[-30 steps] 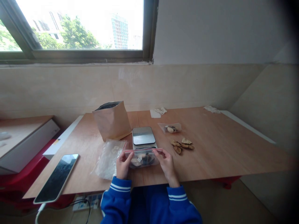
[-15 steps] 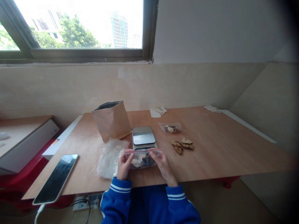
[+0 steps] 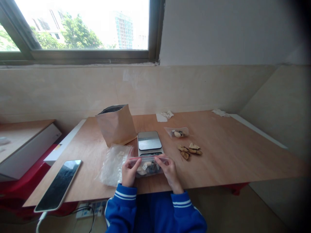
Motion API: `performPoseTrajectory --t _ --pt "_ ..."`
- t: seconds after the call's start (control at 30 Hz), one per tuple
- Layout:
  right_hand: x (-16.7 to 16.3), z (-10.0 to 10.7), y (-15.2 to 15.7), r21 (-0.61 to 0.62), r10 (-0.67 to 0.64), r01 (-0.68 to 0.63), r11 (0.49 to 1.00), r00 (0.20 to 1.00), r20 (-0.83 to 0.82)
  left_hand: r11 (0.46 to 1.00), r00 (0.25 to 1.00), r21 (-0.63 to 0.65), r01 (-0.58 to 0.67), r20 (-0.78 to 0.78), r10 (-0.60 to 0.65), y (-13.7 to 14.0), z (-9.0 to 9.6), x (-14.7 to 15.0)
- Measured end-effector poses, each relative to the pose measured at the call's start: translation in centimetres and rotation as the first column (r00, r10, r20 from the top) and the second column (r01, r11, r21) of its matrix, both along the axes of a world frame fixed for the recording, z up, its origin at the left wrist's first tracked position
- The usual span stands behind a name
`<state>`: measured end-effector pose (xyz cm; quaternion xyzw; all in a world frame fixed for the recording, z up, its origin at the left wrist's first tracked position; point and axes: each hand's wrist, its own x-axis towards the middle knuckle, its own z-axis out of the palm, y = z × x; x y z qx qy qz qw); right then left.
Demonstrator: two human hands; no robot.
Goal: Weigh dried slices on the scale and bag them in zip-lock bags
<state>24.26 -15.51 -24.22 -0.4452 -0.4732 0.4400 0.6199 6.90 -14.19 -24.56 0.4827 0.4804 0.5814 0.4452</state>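
Between my two hands is a clear zip bag (image 3: 148, 168) with a red strip along its top edge; pale and dark dried pieces show inside. My left hand (image 3: 129, 171) pinches the top edge at the left, thumb pointing inward. At the right, my right hand (image 3: 168, 171) pinches the same edge. Just beyond the bag stands a kitchen scale (image 3: 149, 141), its lower end partly covered by the bag. A stack of clear plastic bags (image 3: 113, 166) lies beside my left hand. Several brown dried slices (image 3: 188, 150) rest on the table to the right.
An open brown paper pouch (image 3: 116, 126) stands behind the stack. Another filled zip bag (image 3: 179, 132) lies right of the scale. A phone (image 3: 59, 186) with a white cable is at the left edge of the wooden table (image 3: 233, 152). Crumpled paper (image 3: 167, 115) lies near the wall.
Both thumbs have moved slightly inward along the bag's top edge, a little closer together. The other things on the table have stayed in place.
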Motion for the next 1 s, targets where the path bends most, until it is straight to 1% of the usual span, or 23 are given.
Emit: performPoseTrajectory --t 0.07,0.17,0.27,0.37,0.47,0.53,0.63,0.8,0.9,1.0 --pt "-0.2 -0.1 0.0 -0.007 -0.014 0.014 1.000 1.000 -0.009 1.000 1.000 -0.006 -0.013 0.021 0.013 0.0 -0.1 0.0" --pt "-0.3 -0.4 0.1 -0.012 -0.001 0.001 1.000 1.000 -0.021 1.000 0.999 0.004 -0.009 0.049 0.009 -0.1 0.1 0.2" --pt "0.1 -0.4 0.0 -0.022 0.067 -0.068 0.997 0.997 -0.027 1.000 0.999 0.012 0.015 0.052 -0.015 -0.2 0.6 0.3" --pt "0.4 -0.1 -0.1 -0.033 0.166 -0.167 0.985 0.986 -0.027 0.996 0.994 -0.027 0.090 0.063 -0.088 -0.4 1.0 0.4" --pt "0.3 0.0 -0.1 -0.046 0.201 -0.202 0.978 0.979 -0.030 0.990 0.989 -0.049 0.134 0.074 -0.130 -0.5 1.2 0.5" --pt "0.1 -0.1 0.0 -0.041 0.183 -0.184 0.982 0.983 -0.018 0.989 0.988 -0.045 0.141 0.069 -0.138 -0.4 1.1 0.5" --pt "-0.2 -0.2 0.1 -0.008 0.114 -0.114 0.993 0.993 0.014 0.987 0.987 -0.034 0.154 0.057 -0.152 -0.4 1.0 0.5" --pt "-0.7 0.0 0.0 0.026 0.020 -0.021 0.999 0.999 0.043 0.990 0.990 -0.017 0.139 0.019 -0.139 -0.6 1.4 0.5" --pt "-0.9 0.0 0.1 0.042 0.010 -0.011 0.999 0.999 0.045 0.995 0.995 -0.003 0.102 -0.012 -0.102 -0.7 1.7 0.6" --pt "-0.7 -0.1 0.2 0.056 0.035 -0.039 0.998 0.997 0.061 0.996 0.996 0.024 0.082 -0.032 -0.081 -0.7 1.9 0.6"
